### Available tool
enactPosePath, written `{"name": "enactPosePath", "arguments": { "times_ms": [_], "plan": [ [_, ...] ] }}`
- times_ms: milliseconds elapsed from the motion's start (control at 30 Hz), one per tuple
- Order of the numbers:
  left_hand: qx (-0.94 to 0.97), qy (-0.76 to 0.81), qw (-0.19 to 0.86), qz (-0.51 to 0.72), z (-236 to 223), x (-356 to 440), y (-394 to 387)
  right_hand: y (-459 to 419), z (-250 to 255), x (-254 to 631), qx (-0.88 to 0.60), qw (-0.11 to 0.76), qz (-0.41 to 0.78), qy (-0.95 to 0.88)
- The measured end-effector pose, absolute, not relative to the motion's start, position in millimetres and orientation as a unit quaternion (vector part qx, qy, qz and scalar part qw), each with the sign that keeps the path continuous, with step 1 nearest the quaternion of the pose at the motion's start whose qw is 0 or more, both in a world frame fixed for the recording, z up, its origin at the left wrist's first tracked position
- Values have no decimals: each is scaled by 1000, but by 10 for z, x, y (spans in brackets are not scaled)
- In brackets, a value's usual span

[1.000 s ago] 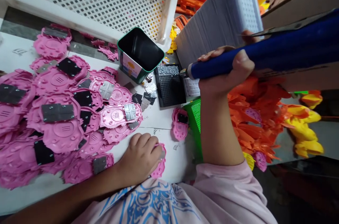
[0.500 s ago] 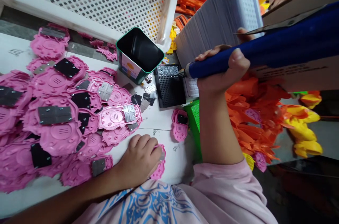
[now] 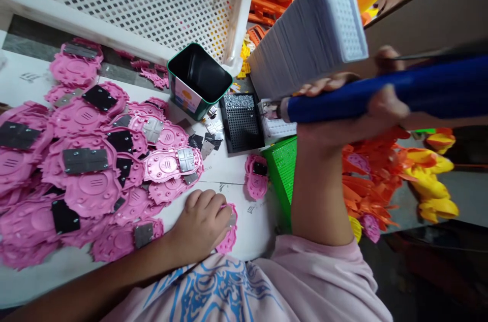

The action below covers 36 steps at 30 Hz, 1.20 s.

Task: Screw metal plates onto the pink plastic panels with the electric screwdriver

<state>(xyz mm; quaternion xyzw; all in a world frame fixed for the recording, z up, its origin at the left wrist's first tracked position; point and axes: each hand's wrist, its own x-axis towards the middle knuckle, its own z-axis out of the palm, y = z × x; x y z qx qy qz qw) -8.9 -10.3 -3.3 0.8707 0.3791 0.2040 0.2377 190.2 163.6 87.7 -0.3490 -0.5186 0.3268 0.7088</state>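
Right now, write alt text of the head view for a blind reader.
A person's right hand grips a blue tool while the left hand partly covers a pink part on a white worktop. More pink parts lie heaped at picture left.

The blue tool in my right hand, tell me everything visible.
The blue tool is long, rounded and smooth, perhaps painted, with a thin dark strip along its upper side. Its metallic-looking tip, slightly blurred, points left in the view, in front of a white tray. The right hand grips it; the other end leaves the picture.
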Motion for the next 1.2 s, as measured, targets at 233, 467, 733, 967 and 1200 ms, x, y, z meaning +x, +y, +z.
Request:
{"name": "enactPosePath", "arguments": {
  "times_ms": [233, 467, 733, 967, 1200],
  "plan": [
    [872, 379, 235, 203, -7, -77, -110, 463, 1133, 2021, -401, 641, 445, -481],
    [872, 385, 231, 193, 22, -63, -111, -224, 769, 1880, -386, 638, 467, -476],
    [877, 384, 226, 183, 45, -63, -105, -436, 729, 1825, -442, 622, 454, -459],
    [877, 385, 221, 185, 51, -60, -106, -427, 695, 1799, -410, 643, 440, -474],
    [877, 386, 218, 184, 44, -56, -111, -430, 684, 1805, -396, 641, 448, -482]
  ]
}}
